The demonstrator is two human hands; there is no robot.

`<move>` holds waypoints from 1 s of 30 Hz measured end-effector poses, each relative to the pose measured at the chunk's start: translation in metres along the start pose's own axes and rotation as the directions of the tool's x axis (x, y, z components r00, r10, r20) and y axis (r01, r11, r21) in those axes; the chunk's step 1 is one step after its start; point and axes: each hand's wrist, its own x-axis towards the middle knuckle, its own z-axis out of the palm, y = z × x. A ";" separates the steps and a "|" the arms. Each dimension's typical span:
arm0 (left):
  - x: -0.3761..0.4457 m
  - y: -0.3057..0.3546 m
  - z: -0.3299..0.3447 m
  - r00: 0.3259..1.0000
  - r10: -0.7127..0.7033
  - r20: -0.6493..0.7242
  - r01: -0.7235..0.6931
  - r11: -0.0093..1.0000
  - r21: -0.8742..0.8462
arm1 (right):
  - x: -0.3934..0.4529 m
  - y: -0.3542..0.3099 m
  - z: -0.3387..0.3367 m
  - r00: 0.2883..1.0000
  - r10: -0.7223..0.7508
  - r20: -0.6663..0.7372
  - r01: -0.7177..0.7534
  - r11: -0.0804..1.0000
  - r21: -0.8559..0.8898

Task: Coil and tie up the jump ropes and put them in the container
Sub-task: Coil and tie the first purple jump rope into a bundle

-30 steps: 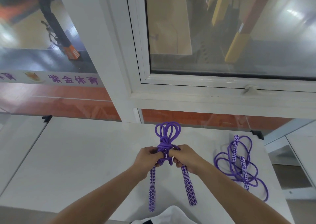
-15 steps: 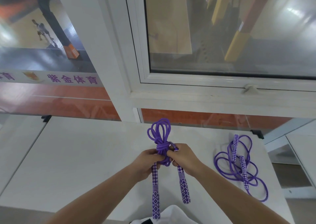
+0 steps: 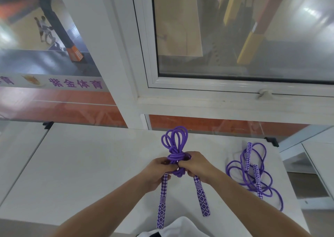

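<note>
Over the middle of the white tabletop (image 3: 90, 173), the left hand (image 3: 157, 171) and right hand (image 3: 197, 166) both pinch the wrapped knot of a coiled purple rope (image 3: 174, 146), fingers curled around it. Its loops fan far; two handles hang near. A second rope (image 3: 253, 173) lies loose at right.

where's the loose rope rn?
Head view, right side: the loose rope lies uncoiled on the white table, right of the right hand.
</note>
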 end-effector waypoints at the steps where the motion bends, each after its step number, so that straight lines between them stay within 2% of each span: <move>1: 0.001 0.001 -0.001 1.000 0.002 -0.003 -0.002 1.000 0.029 | 0.000 0.000 0.000 1.000 0.006 -0.004 -0.006 1.000 0.018; 7: 0.004 0.011 -0.004 0.995 0.058 -0.078 -0.034 0.960 0.277 | -0.003 0.000 0.003 1.000 0.019 -0.024 -0.018 0.999 0.049; 9: 0.004 0.013 -0.006 0.994 0.071 -0.085 -0.042 0.949 0.312 | -0.003 -0.002 0.002 0.999 0.033 -0.004 -0.032 0.996 0.089; 14: 0.003 0.014 -0.008 0.999 0.027 -0.042 -0.019 0.984 0.180 | 0.000 0.000 0.000 0.996 0.044 0.077 -0.061 0.971 0.232; 18: 0.001 0.011 -0.011 0.999 -0.031 -0.009 0.032 0.997 0.071 | 0.002 0.004 -0.003 0.998 0.044 0.037 -0.050 0.976 0.211; 30: 0.008 0.005 -0.003 0.995 0.047 -0.089 -0.037 0.993 0.111 | 0.001 0.007 0.003 0.995 -0.030 -0.095 0.038 0.996 0.083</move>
